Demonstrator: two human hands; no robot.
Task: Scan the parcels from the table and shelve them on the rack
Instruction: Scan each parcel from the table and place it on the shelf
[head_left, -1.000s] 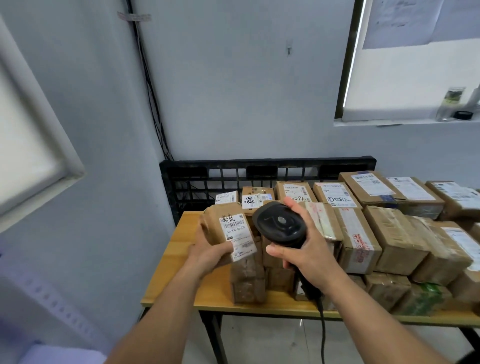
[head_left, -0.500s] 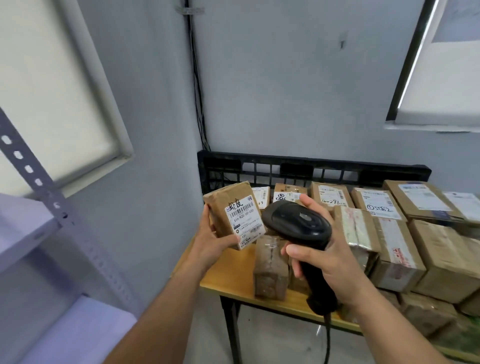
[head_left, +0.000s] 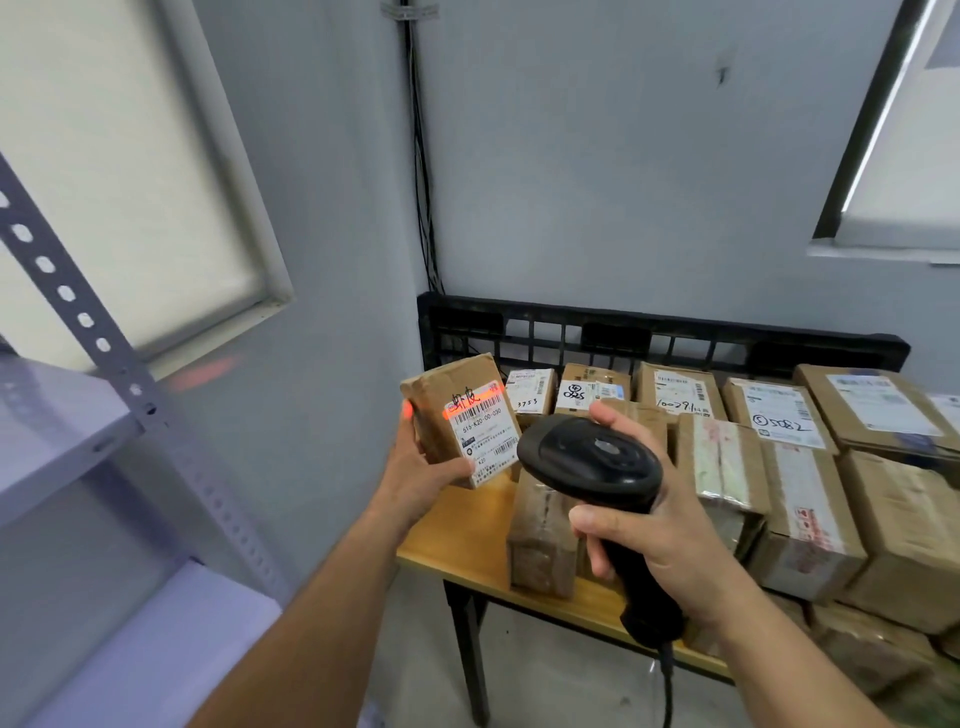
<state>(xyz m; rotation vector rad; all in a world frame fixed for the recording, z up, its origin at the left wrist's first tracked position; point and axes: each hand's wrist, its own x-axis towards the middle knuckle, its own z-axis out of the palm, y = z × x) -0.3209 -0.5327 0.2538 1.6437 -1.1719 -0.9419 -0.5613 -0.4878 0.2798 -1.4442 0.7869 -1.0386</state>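
The left hand grips a small brown cardboard parcel above the wooden table's left end. The parcel's long axis is near upright, and its white barcode label faces the scanner, crossed by a red line. The right hand wraps the smooth black scanner's handle. A grey perforated metal rack stands left of the table.

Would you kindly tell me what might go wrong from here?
The red line sits high on the label of the held parcel and spills onto a fingertip; the read may fail.
The left hand alone grips that parcel by its side; it might slip.
The scanner, in the right hand, hangs near a standing parcel by the table edge and could knock it.
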